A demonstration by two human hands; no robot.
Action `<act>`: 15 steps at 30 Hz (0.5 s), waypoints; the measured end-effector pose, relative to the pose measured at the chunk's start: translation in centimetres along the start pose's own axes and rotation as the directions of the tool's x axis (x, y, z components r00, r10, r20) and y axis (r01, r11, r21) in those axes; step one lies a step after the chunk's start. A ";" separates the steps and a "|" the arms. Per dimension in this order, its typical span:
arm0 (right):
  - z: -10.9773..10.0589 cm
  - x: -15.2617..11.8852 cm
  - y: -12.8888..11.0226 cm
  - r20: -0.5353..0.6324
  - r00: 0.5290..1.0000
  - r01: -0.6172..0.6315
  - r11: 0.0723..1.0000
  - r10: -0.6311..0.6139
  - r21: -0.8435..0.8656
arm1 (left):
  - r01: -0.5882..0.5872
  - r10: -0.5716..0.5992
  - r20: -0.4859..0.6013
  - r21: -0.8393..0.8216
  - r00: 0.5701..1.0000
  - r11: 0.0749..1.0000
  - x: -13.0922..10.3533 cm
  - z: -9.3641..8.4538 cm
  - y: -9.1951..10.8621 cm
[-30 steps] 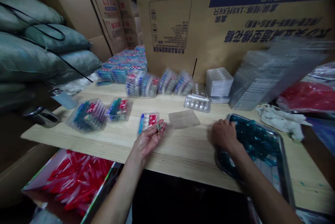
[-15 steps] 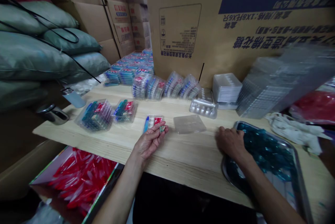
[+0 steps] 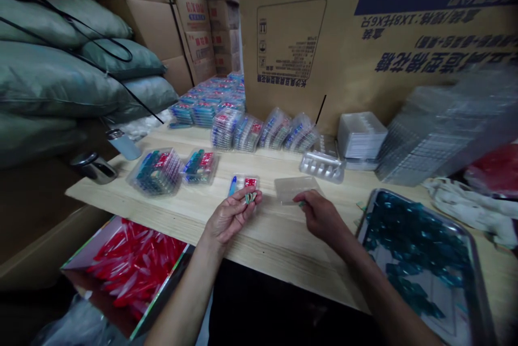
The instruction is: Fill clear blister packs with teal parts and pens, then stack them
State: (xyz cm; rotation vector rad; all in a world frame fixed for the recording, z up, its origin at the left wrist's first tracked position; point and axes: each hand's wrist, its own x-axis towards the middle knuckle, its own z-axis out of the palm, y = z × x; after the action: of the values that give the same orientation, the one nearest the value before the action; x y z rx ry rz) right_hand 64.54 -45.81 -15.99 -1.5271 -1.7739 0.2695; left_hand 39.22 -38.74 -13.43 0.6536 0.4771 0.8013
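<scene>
My left hand (image 3: 227, 217) is closed, palm up, with several small pale-green and whitish pieces (image 3: 251, 198) pinched at its fingertips; their kind is too small to make out. Just behind it lies a clear blister tray (image 3: 242, 179) with a blue pen-like piece and a red patterned piece. Over the front right corner of a flat translucent plastic sheet (image 3: 289, 187), my right hand (image 3: 321, 215) is pinched on a small green piece (image 3: 301, 204), mostly hidden by the fingers. A metal tray (image 3: 474, 265) of teal translucent pieces (image 3: 416, 232) stands to the right.
Filled blister packs (image 3: 162, 170) are stacked at left and along the back. Empty clear trays (image 3: 362, 133) stand at back right before a large cardboard box (image 3: 287, 22). Below the table's left edge, an open box holds red plastic pieces (image 3: 133, 265). A steel cup (image 3: 94, 167) stands near that edge.
My right hand has moved left from the metal tray to the plastic sheet, with a small green piece in its fingers. My left hand stays near the blister tray. The view has shifted slightly.
</scene>
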 end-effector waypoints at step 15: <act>3.1 0.6 -6.3 0.103 0.992 0.041 0.973 -0.066 0.229 | -0.060 0.060 -0.041 0.013 0.997 0.998 -1.1 -0.6 0.3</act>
State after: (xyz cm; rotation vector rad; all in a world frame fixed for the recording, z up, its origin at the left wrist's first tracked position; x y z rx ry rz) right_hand 57.72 -45.97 -14.09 -1.3220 -1.7984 0.5196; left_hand 37.99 -39.26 -13.51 0.6657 0.5018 0.8709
